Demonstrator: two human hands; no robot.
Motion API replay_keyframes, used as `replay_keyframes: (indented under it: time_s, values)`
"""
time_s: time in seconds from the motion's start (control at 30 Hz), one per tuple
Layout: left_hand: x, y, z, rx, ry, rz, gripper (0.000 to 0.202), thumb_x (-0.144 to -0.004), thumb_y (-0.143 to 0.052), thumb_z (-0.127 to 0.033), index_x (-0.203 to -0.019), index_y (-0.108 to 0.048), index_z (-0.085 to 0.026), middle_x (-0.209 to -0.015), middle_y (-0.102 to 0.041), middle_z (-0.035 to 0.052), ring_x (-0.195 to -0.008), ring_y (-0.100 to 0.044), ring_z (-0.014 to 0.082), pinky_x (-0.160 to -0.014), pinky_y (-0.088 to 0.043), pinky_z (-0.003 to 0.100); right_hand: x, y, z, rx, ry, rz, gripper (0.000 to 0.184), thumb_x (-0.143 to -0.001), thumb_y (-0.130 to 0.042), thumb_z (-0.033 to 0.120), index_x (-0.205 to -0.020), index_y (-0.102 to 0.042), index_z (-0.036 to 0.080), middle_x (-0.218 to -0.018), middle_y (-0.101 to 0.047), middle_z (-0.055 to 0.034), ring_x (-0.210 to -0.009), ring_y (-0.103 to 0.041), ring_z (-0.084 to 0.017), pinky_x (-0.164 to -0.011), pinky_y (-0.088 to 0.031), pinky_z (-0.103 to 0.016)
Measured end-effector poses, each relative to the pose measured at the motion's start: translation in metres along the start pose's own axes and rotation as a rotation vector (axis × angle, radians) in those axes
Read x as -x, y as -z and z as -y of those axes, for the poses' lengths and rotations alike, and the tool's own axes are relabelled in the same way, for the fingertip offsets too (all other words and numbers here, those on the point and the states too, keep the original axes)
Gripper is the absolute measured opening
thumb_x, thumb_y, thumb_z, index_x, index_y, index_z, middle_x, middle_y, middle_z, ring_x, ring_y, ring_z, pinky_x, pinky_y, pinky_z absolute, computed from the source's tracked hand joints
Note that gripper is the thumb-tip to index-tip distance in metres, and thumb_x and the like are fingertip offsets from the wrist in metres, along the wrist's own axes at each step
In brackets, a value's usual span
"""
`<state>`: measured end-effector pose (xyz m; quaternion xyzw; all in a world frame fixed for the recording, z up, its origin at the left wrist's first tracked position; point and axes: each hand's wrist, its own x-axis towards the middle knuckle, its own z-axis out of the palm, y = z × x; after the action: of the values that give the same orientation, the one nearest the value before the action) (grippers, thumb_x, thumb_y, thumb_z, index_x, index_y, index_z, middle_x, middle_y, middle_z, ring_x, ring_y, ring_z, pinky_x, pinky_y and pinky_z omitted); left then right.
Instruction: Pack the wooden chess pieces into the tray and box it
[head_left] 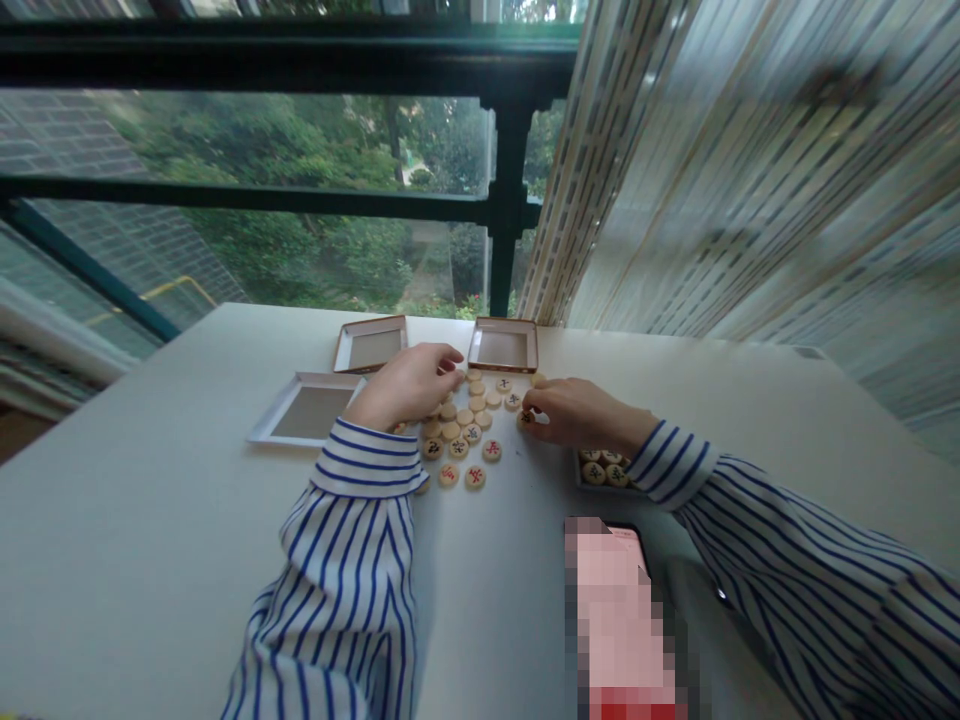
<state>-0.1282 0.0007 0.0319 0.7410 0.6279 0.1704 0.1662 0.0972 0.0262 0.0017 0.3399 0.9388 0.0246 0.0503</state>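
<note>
Right hand: I see it pinch a disc beside the pile.
Left hand: half curled over the pile; I can't tell its hold.
Disc: likely light, hard; grip its edge.

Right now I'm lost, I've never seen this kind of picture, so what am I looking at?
There's no machine: these are a person's bare hands, seen by a camera worn on the head, looking forward and down. On the table lie round pieces, some with red or dark marks. Three shallow trays sit beyond and left of them. By the right wrist, another tray holds pieces; a phone lies nearer. The right hand seems to pinch a marked piece. The left hand is among others; its hold is unclear.
</note>
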Motion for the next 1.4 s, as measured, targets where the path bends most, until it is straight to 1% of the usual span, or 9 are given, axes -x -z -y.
replay_keyframes:
  time_s: [0.23,0.37,0.47,0.6,0.73,0.9,1.07,1.2,1.4]
  values:
    - [-0.001,-0.004,-0.006,-0.039,0.012,0.005,0.035,-0.078,-0.049,-0.032,-0.106,-0.062,-0.014,-0.099,-0.067,0.0086,-0.087,-0.062,0.0193,-0.075,-0.046,0.026,0.0,-0.003,0.003,-0.004,-0.015,0.043,0.03,-0.083,-0.042,0.039,-0.09,-0.063,0.018,-0.089,-0.067,-0.0083,-0.076,-0.062,-0.019,-0.059,-0.038,-0.026]
    - [-0.003,-0.011,-0.009,-0.052,-0.018,0.01,0.032,-0.079,-0.047,-0.031,-0.104,-0.063,-0.016,-0.097,-0.068,0.0075,-0.087,-0.062,0.019,-0.076,-0.046,0.026,0.0,-0.003,0.002,-0.004,0.001,0.026,0.033,-0.084,-0.04,0.042,-0.09,-0.062,0.018,-0.087,-0.067,-0.008,-0.075,-0.061,-0.019,-0.058,-0.037,-0.026]
    - [-0.006,-0.017,-0.011,-0.066,-0.045,-0.003,0.032,-0.079,-0.047,-0.03,-0.104,-0.063,-0.017,-0.098,-0.067,0.0074,-0.089,-0.062,0.0193,-0.077,-0.046,0.026,-0.001,-0.004,-0.003,-0.007,-0.001,0.0,0.036,-0.083,-0.041,0.047,-0.096,-0.061,0.019,-0.09,-0.067,-0.0076,-0.078,-0.062,-0.02,-0.059,-0.038,-0.027]
    - [-0.01,-0.026,-0.009,-0.118,-0.065,-0.052,0.034,-0.078,-0.048,-0.03,-0.106,-0.062,-0.016,-0.106,-0.064,0.0085,-0.095,-0.059,0.0204,-0.084,-0.044,0.028,-0.004,-0.005,-0.009,-0.015,-0.057,-0.034,0.037,-0.081,-0.045,0.046,-0.102,-0.059,0.02,-0.097,-0.066,-0.0075,-0.084,-0.061,-0.022,-0.062,-0.04,-0.029]
    - [-0.013,-0.033,-0.005,-0.156,-0.095,-0.066,0.033,-0.079,-0.047,-0.032,-0.104,-0.062,-0.018,-0.11,-0.062,0.0075,-0.1,-0.057,0.0212,-0.088,-0.042,0.029,-0.01,-0.005,-0.007,-0.022,-0.13,-0.048,0.032,-0.082,-0.044,0.041,-0.1,-0.059,0.02,-0.096,-0.067,-0.0076,-0.083,-0.061,-0.022,-0.062,-0.041,-0.029]
    - [-0.012,-0.034,-0.006,-0.176,-0.093,-0.057,0.033,-0.079,-0.047,-0.033,-0.104,-0.063,-0.018,-0.109,-0.064,0.0083,-0.099,-0.058,0.0225,-0.086,-0.043,0.032,-0.019,-0.004,0.0,-0.051,-0.178,-0.016,0.033,-0.083,-0.04,0.043,-0.095,-0.06,0.021,-0.097,-0.067,-0.0079,-0.083,-0.061,-0.022,-0.062,-0.042,-0.028]
    - [-0.011,-0.033,-0.009,-0.171,-0.074,-0.053,0.033,-0.079,-0.048,-0.032,-0.105,-0.063,-0.018,-0.11,-0.063,0.0082,-0.101,-0.058,0.0218,-0.089,-0.042,0.03,-0.028,-0.004,0.004,-0.05,-0.231,0.04,0.036,-0.082,-0.04,0.045,-0.094,-0.063,0.02,-0.097,-0.067,-0.0104,-0.084,-0.062,-0.024,-0.063,-0.043,-0.029]
    - [-0.013,-0.034,-0.008,-0.173,-0.077,-0.055,0.034,-0.079,-0.048,-0.031,-0.106,-0.062,-0.018,-0.11,-0.063,0.0083,-0.101,-0.058,0.0214,-0.089,-0.042,0.03,-0.032,-0.003,0.006,-0.048,-0.244,0.066,0.036,-0.081,-0.041,0.043,-0.091,-0.065,0.019,-0.093,-0.067,-0.0115,-0.082,-0.062,-0.024,-0.062,-0.043,-0.03]
    - [-0.013,-0.035,-0.007,-0.171,-0.079,-0.055,0.033,-0.079,-0.048,-0.031,-0.106,-0.062,-0.018,-0.109,-0.064,0.0079,-0.101,-0.058,0.0209,-0.089,-0.043,0.029,-0.034,-0.004,0.007,-0.05,-0.26,0.087,0.037,-0.081,-0.04,0.042,-0.093,-0.066,0.019,-0.095,-0.067,-0.0125,-0.085,-0.062,-0.024,-0.067,-0.043,-0.03]
